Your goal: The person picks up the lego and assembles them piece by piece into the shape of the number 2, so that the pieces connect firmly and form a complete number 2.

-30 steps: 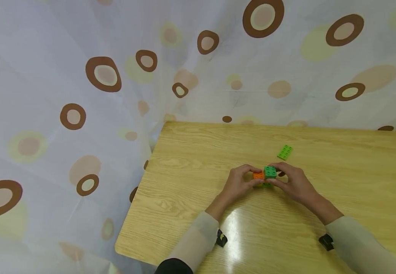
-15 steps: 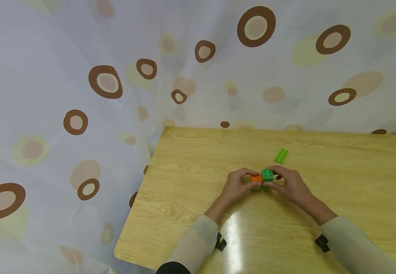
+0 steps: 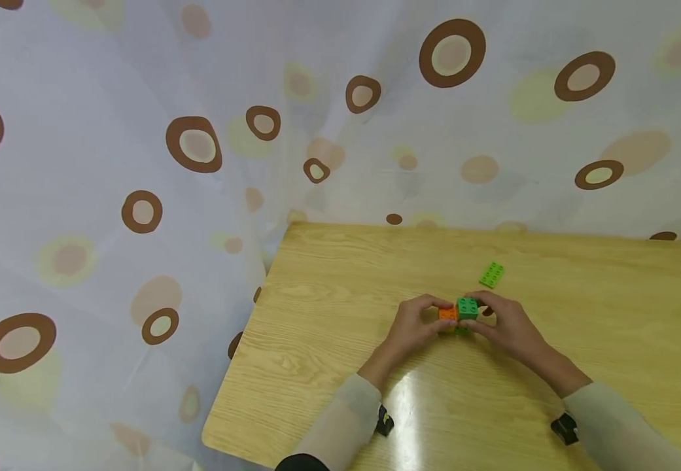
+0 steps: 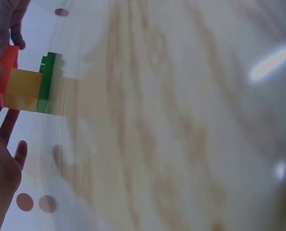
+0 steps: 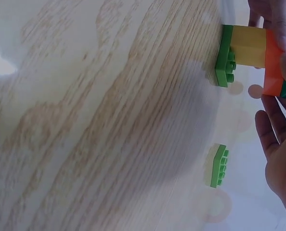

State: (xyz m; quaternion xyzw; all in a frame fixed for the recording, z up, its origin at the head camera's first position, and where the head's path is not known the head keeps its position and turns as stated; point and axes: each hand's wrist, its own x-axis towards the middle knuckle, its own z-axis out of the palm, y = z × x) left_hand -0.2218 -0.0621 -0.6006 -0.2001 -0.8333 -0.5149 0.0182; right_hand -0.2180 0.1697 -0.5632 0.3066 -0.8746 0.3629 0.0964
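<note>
A small stack of toy building bricks stands on the wooden table between the hands. A green plate brick (image 4: 46, 82) forms its base, under a yellow brick (image 4: 23, 89). On the yellow one sits an orange brick (image 3: 447, 314), which reaches out past it. A darker green square brick (image 3: 467, 308) tops the orange one's right part. My left hand (image 3: 413, 322) pinches the orange brick between thumb and fingers at its left end. From the right, my right hand (image 3: 507, 325) has thumb and fingers on opposite sides of the dark green brick.
Behind the right hand, a light green plate brick (image 3: 492, 275) lies studs up on the wooden table (image 3: 316, 340). A white curtain (image 3: 210, 209) with brown and yellow spots hangs along the table's back and left edges.
The head view has shifted slightly, so the table shows lower in it. Both hands keep their holds on the stacked bricks, and the light green plate brick lies where it was.
</note>
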